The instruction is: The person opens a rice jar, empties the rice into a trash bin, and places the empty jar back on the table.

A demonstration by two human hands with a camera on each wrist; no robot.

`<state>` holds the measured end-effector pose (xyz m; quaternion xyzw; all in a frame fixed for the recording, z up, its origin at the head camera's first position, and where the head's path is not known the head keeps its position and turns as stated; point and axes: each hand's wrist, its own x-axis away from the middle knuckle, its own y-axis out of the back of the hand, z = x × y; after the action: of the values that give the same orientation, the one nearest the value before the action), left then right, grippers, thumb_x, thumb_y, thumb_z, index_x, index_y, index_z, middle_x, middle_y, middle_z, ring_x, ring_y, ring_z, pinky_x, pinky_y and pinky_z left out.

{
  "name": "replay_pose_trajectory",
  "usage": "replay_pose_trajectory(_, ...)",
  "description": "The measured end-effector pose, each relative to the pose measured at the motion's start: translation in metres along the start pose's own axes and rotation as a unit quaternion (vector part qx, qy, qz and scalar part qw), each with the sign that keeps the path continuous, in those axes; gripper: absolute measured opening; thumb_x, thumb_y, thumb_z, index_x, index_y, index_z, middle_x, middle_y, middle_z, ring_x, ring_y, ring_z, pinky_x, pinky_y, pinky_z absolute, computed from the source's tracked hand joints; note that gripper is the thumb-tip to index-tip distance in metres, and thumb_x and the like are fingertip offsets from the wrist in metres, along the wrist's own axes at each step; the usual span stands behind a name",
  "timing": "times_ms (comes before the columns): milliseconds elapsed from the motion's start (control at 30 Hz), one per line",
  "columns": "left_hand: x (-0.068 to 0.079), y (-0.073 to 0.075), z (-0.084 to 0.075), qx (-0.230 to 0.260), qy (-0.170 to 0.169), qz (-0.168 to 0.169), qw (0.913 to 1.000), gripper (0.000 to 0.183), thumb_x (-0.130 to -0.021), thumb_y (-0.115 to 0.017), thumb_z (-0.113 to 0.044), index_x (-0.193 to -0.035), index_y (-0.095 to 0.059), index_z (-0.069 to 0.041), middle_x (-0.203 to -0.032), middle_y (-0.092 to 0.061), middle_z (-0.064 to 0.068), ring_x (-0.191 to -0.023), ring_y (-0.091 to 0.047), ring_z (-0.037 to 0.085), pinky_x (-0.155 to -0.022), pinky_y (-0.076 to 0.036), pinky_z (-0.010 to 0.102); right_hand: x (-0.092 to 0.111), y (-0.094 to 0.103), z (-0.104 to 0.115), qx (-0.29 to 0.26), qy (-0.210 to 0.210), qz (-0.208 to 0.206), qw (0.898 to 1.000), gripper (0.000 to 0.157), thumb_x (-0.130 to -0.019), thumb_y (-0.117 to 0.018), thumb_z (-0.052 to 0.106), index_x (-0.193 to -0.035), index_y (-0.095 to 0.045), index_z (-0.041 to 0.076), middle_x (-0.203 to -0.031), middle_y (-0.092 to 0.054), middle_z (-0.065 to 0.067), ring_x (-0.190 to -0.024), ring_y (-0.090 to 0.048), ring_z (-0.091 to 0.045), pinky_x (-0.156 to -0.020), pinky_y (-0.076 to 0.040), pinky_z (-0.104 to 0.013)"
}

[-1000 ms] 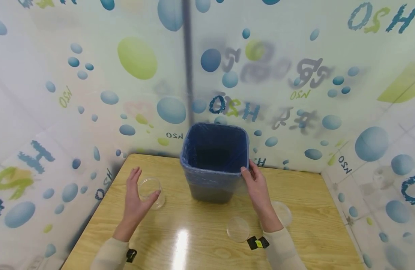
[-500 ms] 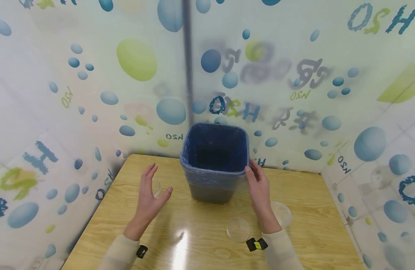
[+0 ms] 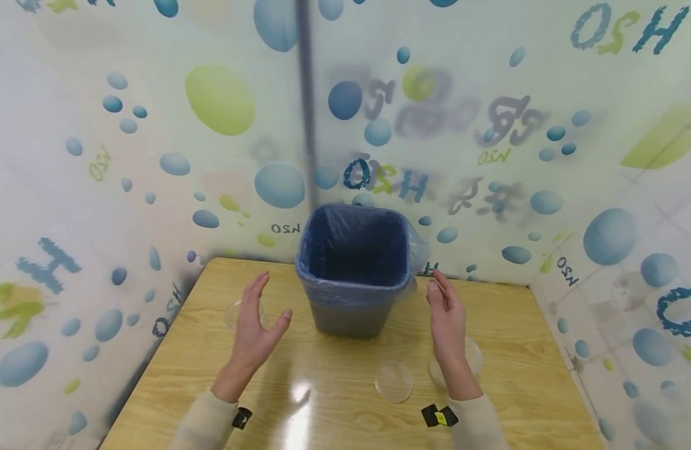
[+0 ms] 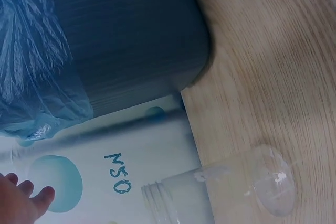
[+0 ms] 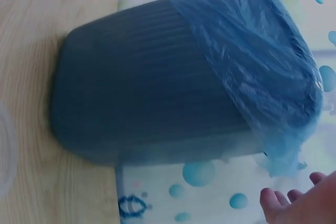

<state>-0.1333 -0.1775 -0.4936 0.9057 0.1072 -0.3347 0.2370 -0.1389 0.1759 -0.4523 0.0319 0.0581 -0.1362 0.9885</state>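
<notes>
A dark ribbed wastebasket (image 3: 351, 319) stands upright on the table in the head view. Its mouth is lined with a blue plastic bag (image 3: 345, 294), folded over the rim and hanging loose at the right. To the right, my right hand (image 3: 449, 325) is held in the air, apart from the bag, fingers extended and holding nothing. On the other side my left hand (image 3: 252, 337) hovers with fingers and thumb spread, also holding nothing. Partly hidden behind it is a clear jar (image 3: 232, 314); the left wrist view shows this jar (image 4: 236, 182) with a threaded neck.
A clear round disc (image 3: 394, 382) lies flat on the wooden table (image 3: 345, 412), in front of the wastebasket. Another clear round container (image 3: 473, 356) sits partly behind my right forearm. A patterned curtain (image 3: 222, 169) rises behind the table and at both sides.
My right hand has let go of the bag at the rim and drawn away to the right, and the bag now billows out there. My left hand has moved right, nearer the wastebasket.
</notes>
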Motion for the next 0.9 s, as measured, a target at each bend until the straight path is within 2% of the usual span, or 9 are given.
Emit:
replay_pose_trajectory(133,0.003,0.000,-0.002,-0.020,0.011,0.009,0.9997,0.079,-0.084,-0.074,-0.011,-0.155,-0.041,-0.001,-0.155,-0.044,0.022,-0.142,-0.041,0.040,-0.117,-0.025,0.022,0.003,0.013,-0.002,0.025,0.040,0.013,0.999,0.047,-0.112,-0.044,0.033,-0.150,-0.054,0.006,-0.150,-0.056,-0.011,-0.131,-0.056,-0.021,-0.100,-0.046,-0.013)
replay_pose_trajectory(267,0.006,0.001,-0.003,-0.043,0.010,0.016,0.9989,0.077,-0.085,-0.074,-0.013,-0.154,-0.042,0.000,-0.153,-0.048,0.021,-0.139,-0.045,0.040,-0.116,-0.029,0.027,0.006,0.026,-0.006,0.060,0.099,0.038,0.993,0.044,-0.114,-0.038,0.026,-0.136,-0.064,-0.003,-0.138,-0.065,-0.016,-0.125,-0.062,-0.014,-0.100,-0.048,-0.016)
replay_pose_trajectory(367,0.006,0.001,-0.002,-0.046,-0.006,0.014,0.9988,0.075,-0.085,-0.074,-0.013,-0.152,-0.044,0.002,-0.148,-0.051,0.023,-0.136,-0.048,0.041,-0.116,-0.030,0.027,0.010,0.036,-0.010,0.132,0.129,0.035,0.982,0.039,-0.113,-0.042,0.024,-0.127,-0.071,0.001,-0.128,-0.071,-0.013,-0.116,-0.066,-0.009,-0.095,-0.048,-0.011)
replay_pose_trajectory(467,0.007,-0.001,0.000,-0.043,-0.024,0.008,0.9987,0.072,-0.084,-0.073,-0.012,-0.148,-0.047,0.005,-0.144,-0.054,0.025,-0.132,-0.050,0.043,-0.116,-0.028,0.021,0.015,0.047,-0.015,0.205,0.153,0.031,0.966,0.033,-0.111,-0.049,0.021,-0.126,-0.073,0.005,-0.126,-0.073,-0.011,-0.114,-0.068,-0.017,-0.090,-0.046,-0.007)
replay_pose_trajectory(567,0.009,-0.004,0.002,-0.038,-0.030,0.006,0.9988,0.069,-0.083,-0.073,-0.011,-0.146,-0.049,0.006,-0.141,-0.056,0.023,-0.129,-0.052,0.043,-0.115,-0.026,0.017,0.018,0.058,-0.022,0.266,0.175,0.042,0.947,0.030,-0.108,-0.055,0.017,-0.129,-0.071,0.003,-0.130,-0.070,-0.014,-0.119,-0.066,-0.031,-0.093,-0.053,-0.022)
replay_pose_trajectory(633,0.010,-0.005,0.002,-0.034,-0.031,0.009,0.9989,0.068,-0.083,-0.074,-0.010,-0.145,-0.049,0.006,-0.141,-0.056,0.023,-0.128,-0.052,0.043,-0.115,-0.026,0.016,0.019,0.064,-0.027,0.298,0.186,0.060,0.934,0.032,-0.107,-0.058,0.016,-0.132,-0.068,0.000,-0.135,-0.066,-0.018,-0.123,-0.062,-0.039,-0.097,-0.055,-0.042)
replay_pose_trajectory(700,0.012,-0.007,0.003,-0.028,-0.027,0.015,0.9991,0.068,-0.083,-0.074,-0.009,-0.145,-0.049,0.006,-0.141,-0.056,0.022,-0.129,-0.052,0.043,-0.115,-0.026,0.015,0.020,0.069,-0.033,0.331,0.189,0.077,0.921,0.035,-0.105,-0.061,0.018,-0.134,-0.066,-0.002,-0.140,-0.062,-0.022,-0.127,-0.058,-0.045,-0.099,-0.050,-0.059)
replay_pose_trajectory(767,0.014,-0.009,0.003,-0.025,-0.025,0.022,0.9991,0.069,-0.083,-0.074,-0.008,-0.146,-0.048,0.006,-0.142,-0.055,0.023,-0.129,-0.051,0.043,-0.115,-0.025,0.015,0.021,0.073,-0.039,0.359,0.186,0.091,0.910,0.039,-0.104,-0.063,0.020,-0.136,-0.063,-0.003,-0.144,-0.056,-0.026,-0.130,-0.053,-0.050,-0.100,-0.045,-0.067)
replay_pose_trajectory(900,0.016,-0.014,0.003,-0.027,-0.027,0.029,0.9989,0.070,-0.083,-0.075,-0.009,-0.145,-0.048,0.009,-0.142,-0.055,0.024,-0.129,-0.052,0.044,-0.115,-0.025,0.015,0.024,0.079,-0.049,0.403,0.175,0.103,0.892,0.048,-0.101,-0.068,0.026,-0.138,-0.061,-0.003,-0.150,-0.047,-0.031,-0.133,-0.047,-0.054,-0.102,-0.041,-0.071)
